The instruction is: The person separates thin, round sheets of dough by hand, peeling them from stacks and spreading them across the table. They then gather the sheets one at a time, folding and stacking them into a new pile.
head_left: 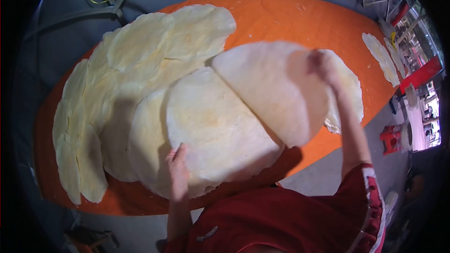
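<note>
Many thin, round, pale flatbread sheets (140,42) overlap on an orange cloth (290,14). My left hand (178,159) touches the lower left part of a large round sheet (215,121), its fingers close together near the surface. Farther right, my right hand (322,65) is blurred and holds the edge of another sheet (262,79), which looks folded or lifted and overlaps the large one. Beneath and beyond that hand lies a smaller pile of sheets (349,84).
Some loose pieces (380,58) lie at the cloth's right end. Metal frame legs (117,7) stand beyond the far edge. A red crate or stool (390,139) is on the floor at right.
</note>
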Demonstrator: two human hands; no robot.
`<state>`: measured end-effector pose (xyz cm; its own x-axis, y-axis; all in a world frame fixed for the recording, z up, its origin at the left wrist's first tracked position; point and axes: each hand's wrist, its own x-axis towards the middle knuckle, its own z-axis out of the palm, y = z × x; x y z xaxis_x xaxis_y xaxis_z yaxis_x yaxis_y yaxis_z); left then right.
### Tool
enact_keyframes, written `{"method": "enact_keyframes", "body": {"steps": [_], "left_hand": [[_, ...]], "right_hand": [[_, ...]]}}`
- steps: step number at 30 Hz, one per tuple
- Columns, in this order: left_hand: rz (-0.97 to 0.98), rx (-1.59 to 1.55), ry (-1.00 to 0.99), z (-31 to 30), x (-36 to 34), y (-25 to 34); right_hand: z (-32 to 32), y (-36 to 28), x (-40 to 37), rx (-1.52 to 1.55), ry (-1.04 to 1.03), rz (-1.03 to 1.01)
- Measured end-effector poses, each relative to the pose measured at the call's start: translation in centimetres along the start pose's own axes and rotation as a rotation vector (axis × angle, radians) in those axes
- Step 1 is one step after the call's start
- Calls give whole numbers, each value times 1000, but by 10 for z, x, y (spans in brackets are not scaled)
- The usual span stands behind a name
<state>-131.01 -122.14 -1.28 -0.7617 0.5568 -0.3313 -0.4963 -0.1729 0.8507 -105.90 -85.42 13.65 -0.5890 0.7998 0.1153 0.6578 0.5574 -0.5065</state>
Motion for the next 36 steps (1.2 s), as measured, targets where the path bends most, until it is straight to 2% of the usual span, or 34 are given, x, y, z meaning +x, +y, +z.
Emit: {"method": "enact_keyframes", "body": {"steps": [1, 2, 4, 6, 8, 10, 12, 13, 14, 15, 16, 18, 20, 21, 22, 24, 26, 28, 30, 32, 33, 34, 35, 36], "left_hand": [[7, -8, 8, -13, 2, 6], [1, 29, 40, -25, 3, 10], [-6, 68, 79, -39, -2, 9], [-61, 46, 67, -51, -2, 0], [-41, -22, 40, -47, -8, -1], [-19, -88, 17, -41, -11, 0], [-91, -293, -120, -37, -14, 7], [-85, -295, -97, -34, -17, 10], [-130, -341, -153, -32, -21, 13], [-173, -387, -212, -33, -26, 15], [-162, -389, -191, -36, -30, 12], [-250, -354, -224, -38, -33, 2], [-362, -343, -192, -26, -45, 10], [-386, -326, -183, -19, -49, 14], [-384, -337, -167, -15, -49, 14], [-282, -300, -259, -12, -46, 16], [-293, -427, -269, -29, -47, 16], [179, 538, 152, -54, -56, 22], [121, 527, 241, -92, -61, 27], [17, 490, 385, -132, -65, 26], [-34, 466, 459, -142, -68, 23], [-30, 461, 473, -148, -70, 18], [-4, 260, 383, -151, -71, 13], [22, 59, 286, -152, -71, 10]], "right_hand": [[-31, 25, 24, 519, -35, -128], [-65, 0, 31, 555, -78, -200], [-96, -80, 23, -59, 182, -241], [-93, -128, 21, -93, 159, -360], [-65, -166, 16, -239, 177, -517], [-25, -201, 5, -449, 163, -859], [24, -235, -18, -224, -54, -1010], [48, -258, -37, -274, -231, -922], [73, -268, -52, -192, -494, -855], [105, -262, -69, 31, -601, -862], [137, -252, -89, 252, -705, -858], [169, -224, -132, 237, -936, -777], [179, -205, -165, -23, -726, -844], [185, -191, -179, -5, -740, -746], [189, -177, -190, -6, -757, -756], [193, -152, -200, -512, -290, -910], [191, -136, -181, 103, -442, -667], [156, -151, -140, -111, -751, -280], [125, -176, -111, 72, -448, -342], [89, -232, -101, -25, -320, -645], [94, -243, -107, -20, -329, -658], [99, -256, -116, -78, -326, -774], [106, -268, -124, -138, -316, -889], [123, -275, -132, -69, -332, -1045]]}}
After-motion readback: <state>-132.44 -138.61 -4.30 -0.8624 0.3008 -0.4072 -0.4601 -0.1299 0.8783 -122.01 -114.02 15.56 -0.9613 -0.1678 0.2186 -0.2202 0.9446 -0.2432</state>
